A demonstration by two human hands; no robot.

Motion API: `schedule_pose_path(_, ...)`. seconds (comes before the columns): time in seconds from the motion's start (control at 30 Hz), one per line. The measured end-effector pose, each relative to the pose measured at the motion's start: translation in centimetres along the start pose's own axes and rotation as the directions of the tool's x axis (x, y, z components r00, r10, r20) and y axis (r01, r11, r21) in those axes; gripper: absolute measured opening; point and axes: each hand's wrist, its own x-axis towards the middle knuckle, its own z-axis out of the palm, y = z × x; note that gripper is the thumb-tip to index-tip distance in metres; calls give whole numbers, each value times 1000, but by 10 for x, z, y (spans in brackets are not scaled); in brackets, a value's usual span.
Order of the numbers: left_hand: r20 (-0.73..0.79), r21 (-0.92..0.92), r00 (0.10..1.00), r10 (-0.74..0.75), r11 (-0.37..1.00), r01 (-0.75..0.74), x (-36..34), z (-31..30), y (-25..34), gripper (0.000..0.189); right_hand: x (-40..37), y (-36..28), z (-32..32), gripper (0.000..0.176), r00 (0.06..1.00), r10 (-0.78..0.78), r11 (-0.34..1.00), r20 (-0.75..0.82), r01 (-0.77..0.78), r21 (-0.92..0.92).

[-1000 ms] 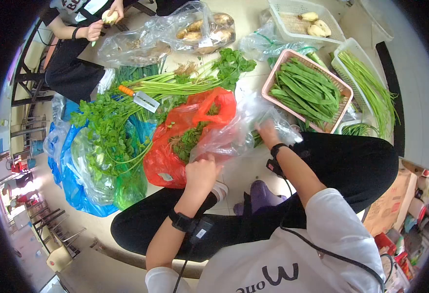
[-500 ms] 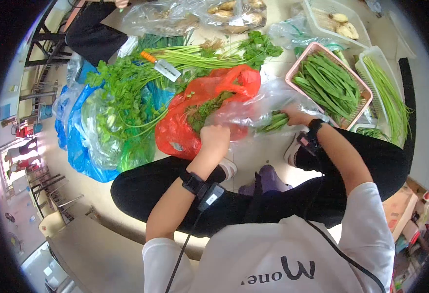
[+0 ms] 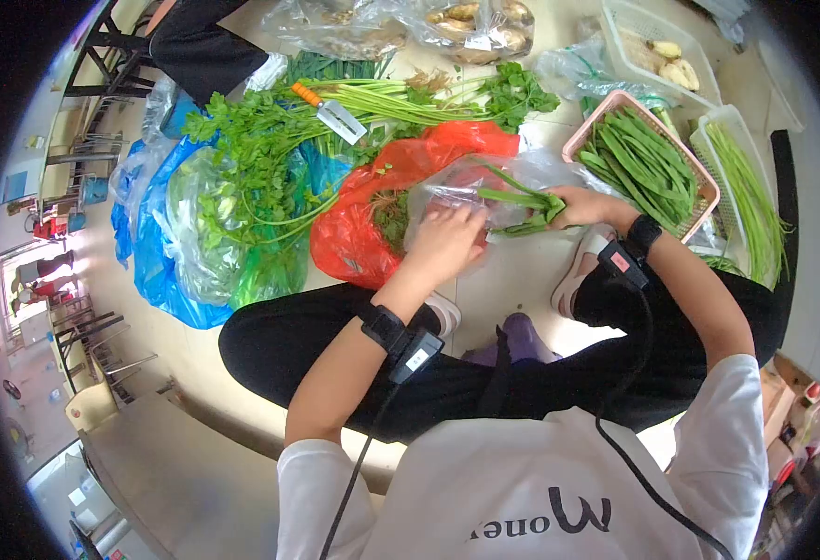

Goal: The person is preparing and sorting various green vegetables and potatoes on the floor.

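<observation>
My right hand (image 3: 580, 207) is closed round a small bunch of green stems (image 3: 526, 207), whose ends point left over a clear plastic bag (image 3: 438, 189). On the left part of that bag lies my left hand (image 3: 449, 245), fingers spread apart. Just behind and left of it, a red plastic bag (image 3: 343, 233) stands open with feathery green herbs (image 3: 391, 217) inside. A pink basket (image 3: 706, 187) of flat green beans (image 3: 641, 161) is to the right of my right hand.
Leafy celery (image 3: 270, 168) spreads at the left, a peeler with an orange handle (image 3: 340, 119) on it. Blue bags (image 3: 162, 285) lie beyond. White baskets (image 3: 615, 47) stand at the back right. Another person's dark-clothed leg (image 3: 206, 51) is at the upper left.
My left hand has opened from a fist and moved right onto the clear bag. The green stems in my right hand now show outside the plastic, raised a little. The whole view has shifted slightly.
</observation>
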Motion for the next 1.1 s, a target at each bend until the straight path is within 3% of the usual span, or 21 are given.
schedule_pose_path(0.07, -65, -90, 996, 59, 994, -65, 5, 5, 8, 67, -4, -34, 2, 33, 999, -36, 999, 34, 36, 28)
schedule_pose_path(0.17, -20, -291, 1000, 1, 957, -7, 7, -2, 14, 62, -10, -66, 0, 28, 993, -105, 983, 49, 96, 154)
schedule_pose_path(0.23, -23, -331, 1000, 11, 943, -18, 9, 2, 11, 60, -14, -80, 6, 24, 993, -96, 948, -62, 110, 300)
schedule_pose_path(0.3, -75, -346, 997, 15, 937, -40, 10, 4, 9, 55, -19, -103, 12, 24, 976, -111, 827, -187, 196, 527)
schedule_pose_path(0.37, -178, -336, 984, 8, 939, -69, 11, 2, 11, 46, -31, -138, 14, 27, 969, -122, 704, -213, 236, 670)
schedule_pose_path(0.47, -94, -530, 994, -53, 848, -5, 17, -2, 10, 30, -50, -167, 23, 31, 975, -122, 420, -185, 219, 881)
schedule_pose_path(0.57, -106, -929, 903, -417, 365, 60, 22, -22, 28, 27, -61, -152, 29, 31, 976, -216, 250, -36, 91, 964)
schedule_pose_path(0.6, -91, -936, 890, -447, 343, 76, 21, -25, 25, 31, -62, -148, 33, 31, 983, -183, 278, -23, 74, 958)
schedule_pose_path(0.7, 81, -977, 923, -375, -213, -1, 20, -35, 23, 33, -59, -138, 49, 23, 999, -21, 359, 38, -28, 933)
schedule_pose_path(0.73, 70, -979, 936, -345, -202, -1, 19, -35, 21, 37, -54, -133, 56, 21, 996, 86, 430, 18, -53, 901)
schedule_pose_path(0.83, 57, -941, 875, -480, 268, 208, 22, -20, 17, 39, -33, -116, 75, 23, 950, 261, 744, -170, -86, 663)
schedule_pose_path(0.87, 45, -924, 877, -478, 315, 219, 23, -8, 13, 41, -29, -110, 79, 26, 942, 270, 788, -198, -97, 609)
schedule_pose_path(0.97, 67, -916, 879, -472, 320, 241, 24, 8, 7, 39, -21, -101, 82, 36, 938, 282, 822, -200, -128, 555)
schedule_pose_path(1.0, 38, -969, 889, -456, 199, 144, 25, 5, 13, 38, -20, -98, 81, 39, 940, 285, 819, -186, -138, 558)
schedule_pose_path(1.1, 167, -922, 901, -400, 262, 287, 24, 5, 1, 28, -18, -95, 77, 37, 947, 248, 772, -203, -66, 633)
